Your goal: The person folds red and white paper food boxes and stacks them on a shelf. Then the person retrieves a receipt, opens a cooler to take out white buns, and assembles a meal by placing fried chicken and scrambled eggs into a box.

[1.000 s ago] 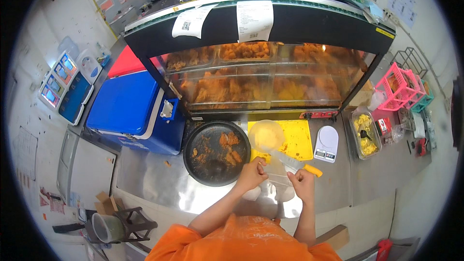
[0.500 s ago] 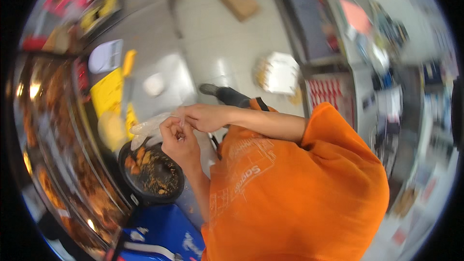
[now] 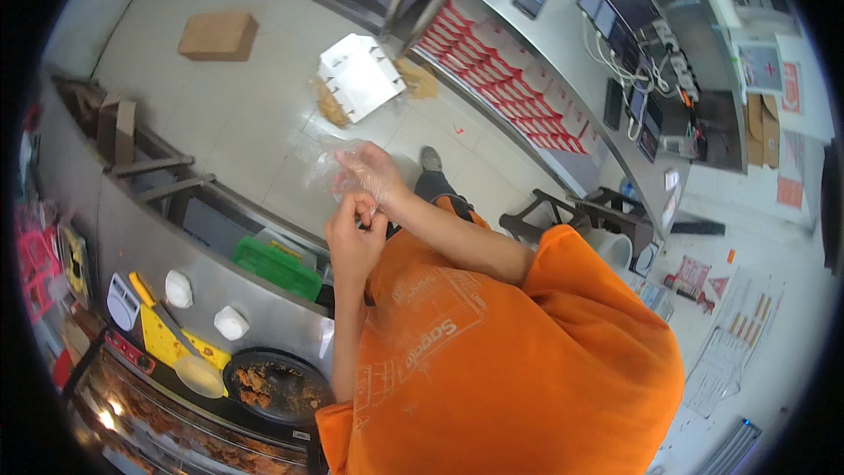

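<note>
Hands now off counter, crinkly clear glove

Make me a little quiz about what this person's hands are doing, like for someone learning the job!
1. True or false: the right hand is inside a thin clear plastic glove.
2. What do the left hand's fingers pinch? A) the glove's cuff at the other wrist B) a metal spoon C) a cardboard box
3. Fill in: the round black pan of fried pieces sits on the counter, and the person's short-sleeved shirt is ___.

Key: 1 true; 2 A; 3 orange.
</note>
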